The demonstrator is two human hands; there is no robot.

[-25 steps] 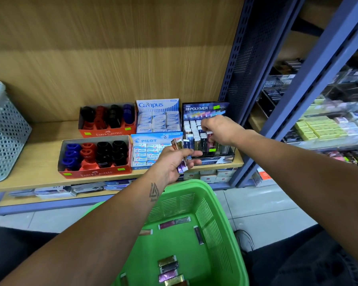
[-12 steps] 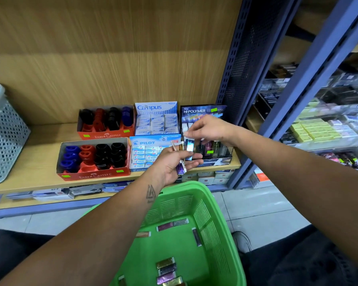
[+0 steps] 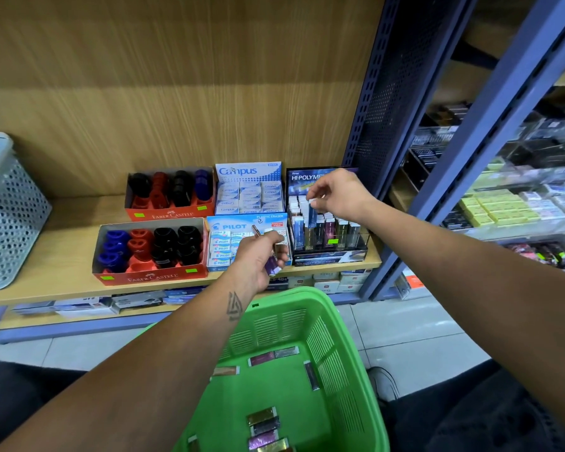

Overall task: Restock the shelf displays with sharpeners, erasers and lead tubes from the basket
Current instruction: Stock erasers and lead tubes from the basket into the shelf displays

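1. Right hand [image 3: 335, 194] pinches a blue lead tube [image 3: 312, 214] in its grip, just above the Hi-Polymer display [image 3: 327, 238].
2. Left hand [image 3: 261, 256], left of the display, grips several lead tubes [image 3: 272, 265].

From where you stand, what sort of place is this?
Most likely a stationery shop aisle. The wooden shelf carries retail display boxes: Faber-Castell sharpeners, Pilot erasers and a Hi-Polymer lead tube display, several with price stickers.
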